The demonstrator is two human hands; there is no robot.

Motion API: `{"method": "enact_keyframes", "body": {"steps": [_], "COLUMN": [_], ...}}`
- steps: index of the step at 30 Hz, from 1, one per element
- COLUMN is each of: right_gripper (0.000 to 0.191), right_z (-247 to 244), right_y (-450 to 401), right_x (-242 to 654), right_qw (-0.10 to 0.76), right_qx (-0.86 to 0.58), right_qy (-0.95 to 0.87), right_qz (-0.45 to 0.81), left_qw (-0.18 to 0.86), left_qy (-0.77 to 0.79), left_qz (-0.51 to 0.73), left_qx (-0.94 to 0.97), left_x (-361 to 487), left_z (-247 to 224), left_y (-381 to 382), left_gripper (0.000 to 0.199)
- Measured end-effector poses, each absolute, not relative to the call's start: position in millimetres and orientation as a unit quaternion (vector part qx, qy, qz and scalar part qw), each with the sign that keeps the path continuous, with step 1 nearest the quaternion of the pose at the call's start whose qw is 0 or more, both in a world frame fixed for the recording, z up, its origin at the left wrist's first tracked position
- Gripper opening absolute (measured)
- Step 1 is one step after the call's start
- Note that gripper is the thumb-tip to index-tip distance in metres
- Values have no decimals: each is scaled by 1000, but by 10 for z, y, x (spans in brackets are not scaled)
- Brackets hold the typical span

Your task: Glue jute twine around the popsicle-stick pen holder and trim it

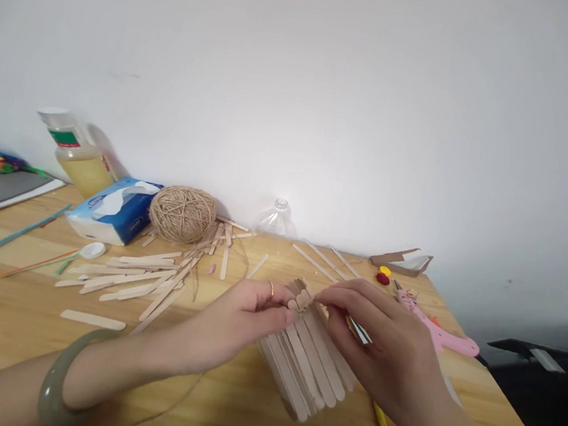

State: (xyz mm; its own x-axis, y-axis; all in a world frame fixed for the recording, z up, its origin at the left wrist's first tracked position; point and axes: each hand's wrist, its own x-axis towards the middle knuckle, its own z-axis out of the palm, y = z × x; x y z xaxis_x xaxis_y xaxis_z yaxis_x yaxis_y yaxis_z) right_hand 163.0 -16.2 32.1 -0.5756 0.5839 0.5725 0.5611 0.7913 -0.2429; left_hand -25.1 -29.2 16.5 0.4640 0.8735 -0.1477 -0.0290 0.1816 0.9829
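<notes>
A bundle of wooden popsicle sticks (307, 359), set side by side like a small tube, is tilted over the table in front of me. Its rounded upper ends form a ring, and the lower ends fan toward me. My left hand (254, 310), wearing a ring and a bangle, pinches the upper rim between thumb and fingers. From the other side, my right hand (385, 336) has its thumb and fingertips closed at the same rim. Its fingers hide whether anything thin is between them and the sticks.
Loose popsicle sticks (132, 277) lie on the left of the wooden table (15, 294). Behind stand a twine ball (183, 213), tissue pack (113, 213), jar (78, 160) and clear bottle top (277, 219). A pink tool resembling a glue gun (452, 340) lies right.
</notes>
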Motion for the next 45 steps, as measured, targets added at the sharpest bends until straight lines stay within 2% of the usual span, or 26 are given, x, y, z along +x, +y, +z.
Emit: {"method": "enact_keyframes", "body": {"steps": [4, 9, 12, 16, 20, 27, 35, 45], "right_gripper": [22, 25, 25, 8, 18, 13, 13, 11], "right_z": [372, 420, 383, 281, 181, 82, 104, 120], "right_y": [-213, -216, -180, -156, -169, -200, -227, -241], "right_x": [1645, 1644, 1614, 1536, 1480, 1470, 1463, 1465], "right_qw": [327, 308, 302, 304, 310, 306, 295, 286], "right_qx": [-341, -371, -431, -486, -487, -482, -480, -463], "right_qy": [-881, -875, -846, -801, -788, -750, -771, -779], "right_qz": [38, 36, 84, 170, 217, 333, 298, 311], "left_qw": [642, 673, 676, 688, 686, 675, 661, 654], "left_qy": [410, 401, 396, 355, 361, 379, 382, 381], "left_qz": [344, 349, 367, 397, 415, 419, 413, 408], "left_qx": [549, 515, 501, 494, 476, 474, 497, 511], "left_x": [-242, -246, -247, -238, -233, -232, -226, -225], "left_z": [176, 146, 142, 162, 171, 147, 208, 208], "left_y": [-291, -282, -275, -262, -263, -318, -350, -337], "left_gripper": [20, 19, 17, 17, 22, 21, 23, 31]}}
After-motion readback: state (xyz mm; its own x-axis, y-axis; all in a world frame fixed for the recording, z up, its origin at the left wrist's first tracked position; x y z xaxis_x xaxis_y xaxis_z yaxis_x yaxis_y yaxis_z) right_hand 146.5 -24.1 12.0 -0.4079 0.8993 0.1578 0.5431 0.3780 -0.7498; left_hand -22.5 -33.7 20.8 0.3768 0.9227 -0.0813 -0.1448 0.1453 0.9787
